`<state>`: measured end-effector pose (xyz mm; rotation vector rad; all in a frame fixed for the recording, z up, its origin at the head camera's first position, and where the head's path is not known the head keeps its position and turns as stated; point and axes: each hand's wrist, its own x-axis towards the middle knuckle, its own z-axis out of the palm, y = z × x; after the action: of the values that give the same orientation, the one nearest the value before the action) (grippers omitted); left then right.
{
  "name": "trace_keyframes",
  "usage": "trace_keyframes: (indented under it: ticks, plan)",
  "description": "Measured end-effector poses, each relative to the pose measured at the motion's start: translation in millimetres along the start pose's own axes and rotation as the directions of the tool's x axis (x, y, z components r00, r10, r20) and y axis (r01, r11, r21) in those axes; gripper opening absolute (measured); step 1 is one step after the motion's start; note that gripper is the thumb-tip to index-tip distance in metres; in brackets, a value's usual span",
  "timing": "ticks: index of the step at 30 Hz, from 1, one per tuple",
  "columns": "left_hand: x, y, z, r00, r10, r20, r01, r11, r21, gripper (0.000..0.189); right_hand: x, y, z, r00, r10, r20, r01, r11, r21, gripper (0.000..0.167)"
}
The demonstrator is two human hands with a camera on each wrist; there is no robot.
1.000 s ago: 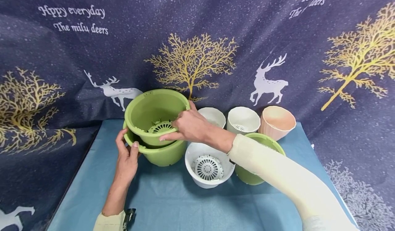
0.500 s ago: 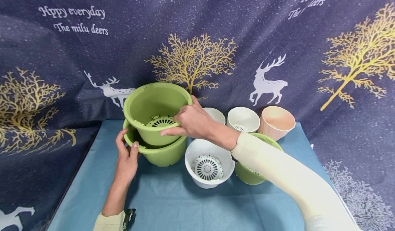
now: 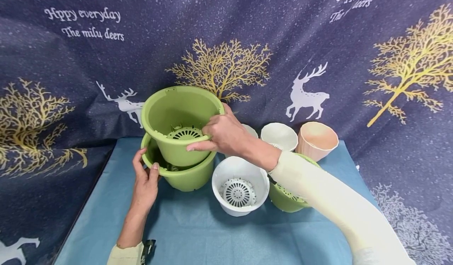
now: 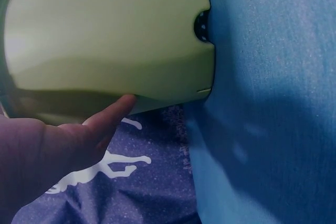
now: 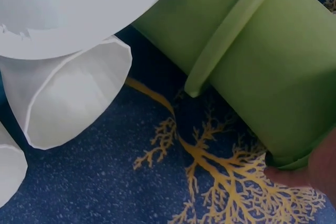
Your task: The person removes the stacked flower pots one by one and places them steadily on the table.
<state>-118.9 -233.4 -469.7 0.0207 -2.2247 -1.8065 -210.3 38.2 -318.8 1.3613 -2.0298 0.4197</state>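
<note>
My right hand (image 3: 228, 133) grips the right rim of a green plastic flowerpot (image 3: 180, 111) with a slotted bottom. That pot is partly raised out of a second green flowerpot (image 3: 187, 180), its base still inside the lower rim. My left hand (image 3: 145, 178) holds the left side of the lower pot, thumb at the rim. In the left wrist view, a fingertip (image 4: 128, 100) touches the lower pot's outer wall (image 4: 105, 35), which stands on the blue cloth. The right wrist view shows the upper pot's wall (image 5: 278, 66) and my right fingers at its rim.
A white flowerpot (image 3: 238, 190) with a slotted bottom stands right of the green pots. Another green pot (image 3: 288, 202) is partly under my right sleeve. Behind are white faceted pots (image 3: 279, 135) and a pink one (image 3: 318, 139). A printed curtain (image 3: 226, 21) hangs at the back.
My right hand has lifted the upper green flowerpot higher, so more of its wall shows above the lower pot. My left hand and the lower pot have stayed in place.
</note>
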Motion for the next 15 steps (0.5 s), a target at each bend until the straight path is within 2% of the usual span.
trace_keyframes:
  ticks: [9, 15]
  plan:
    - [-0.9, -0.5, -0.3, 1.000, -0.025, 0.006, 0.025, 1.000, -0.014, 0.056, -0.9, 0.7, -15.2, 1.000, 0.015, -0.026, -0.014, 0.999, 0.050, 0.064]
    - [-0.4, 0.1, -0.5, 1.000, -0.025, 0.007, 0.025, 1.000, -0.015, 0.056, -1.6, 0.1, -24.5, 0.997, 0.007, -0.080, -0.002, 0.998, 0.063, 0.071]
